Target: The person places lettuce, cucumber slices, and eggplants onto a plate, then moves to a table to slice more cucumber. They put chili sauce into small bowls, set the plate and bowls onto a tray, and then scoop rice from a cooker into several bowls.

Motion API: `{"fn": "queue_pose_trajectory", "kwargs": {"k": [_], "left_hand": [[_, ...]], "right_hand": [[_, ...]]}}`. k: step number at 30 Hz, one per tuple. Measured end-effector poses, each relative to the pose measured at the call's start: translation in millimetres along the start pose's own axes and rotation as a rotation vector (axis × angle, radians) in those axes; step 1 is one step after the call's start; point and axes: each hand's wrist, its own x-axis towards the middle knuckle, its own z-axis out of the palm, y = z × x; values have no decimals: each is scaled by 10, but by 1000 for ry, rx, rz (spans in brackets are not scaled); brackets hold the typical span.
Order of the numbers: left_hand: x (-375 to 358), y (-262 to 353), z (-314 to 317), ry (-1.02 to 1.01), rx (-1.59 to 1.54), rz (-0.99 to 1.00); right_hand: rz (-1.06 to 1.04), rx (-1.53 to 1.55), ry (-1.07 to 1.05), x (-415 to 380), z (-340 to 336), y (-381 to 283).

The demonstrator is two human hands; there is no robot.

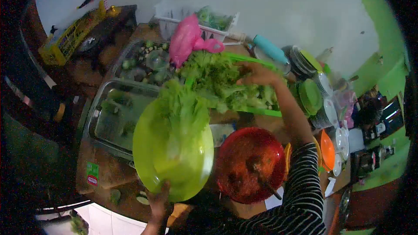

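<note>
Lower centre: left hand (160, 204) grips plate (147, 154) one-sidedly; overhanging lettuce (180, 109) could slide off if tilted. Right hand (261, 75), upper centre (blurred): grasp indeterminable.

place: kitchen, food-prep | leafy greens (213, 75) beside right hand (257, 74) | stacked plates (323, 116) right of that hand | worktop (106, 164) beneath

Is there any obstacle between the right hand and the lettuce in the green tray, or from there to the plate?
Nothing visible separates the right hand from the lettuce. Toward the plate, only the green tray's near rim seems to intervene; the red bowl sits aside.
</note>
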Motion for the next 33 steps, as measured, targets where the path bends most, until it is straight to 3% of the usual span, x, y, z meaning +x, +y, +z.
{"fn": "queue_pose_trajectory", "kwargs": {"k": [2,6,8,11,14,17,20,23,26,28,30,31,33], "left_hand": [[2,152,42,41,-79,-132],[16,4,-90,144,147,-105],[-17,171,-19,113,69,-102],[-28,210,18,133,-26,-142],[-49,274,94,162,-102,-146],[-39,223,44,119,-65,-125],[-39,275,10,36,221,-29],[16,-219,-419,-133,1387,832],[-11,-233,-470,-197,1446,817],[-36,-138,-292,-120,795,373],[-43,-26,-134,-70,364,110],[-48,32,-97,-65,268,58],[-12,-22,-176,-106,573,255]], "right_hand": [[60,210,-14,28,39,99],[30,-186,235,-41,139,355],[-27,-436,404,2,337,712],[207,-114,396,-74,331,427],[44,110,627,-41,445,723],[234,155,728,29,489,948],[244,-9,602,-19,406,920],[55,-199,551,-61,399,754],[-93,-365,537,-104,357,711],[-97,-339,701,-162,213,416],[-113,-336,760,-126,110,349],[-118,-344,738,-113,54,442],[-99,-253,691,-107,-31,521]]}}
